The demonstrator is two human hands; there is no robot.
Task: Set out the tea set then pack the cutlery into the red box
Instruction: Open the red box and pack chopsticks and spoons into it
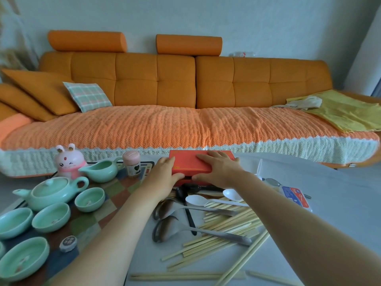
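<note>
Head view: flat, gold-trimmed red box [185, 166]

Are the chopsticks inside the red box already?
No, the chopsticks lie scattered on the table, on the near side of the red box.

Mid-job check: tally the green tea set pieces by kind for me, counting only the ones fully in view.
Teapot: 1
Pitcher: 1
Cups: 4
Total: 6
A green sliver at the picture's left edge may be a fifth cup; it is not counted.
</note>
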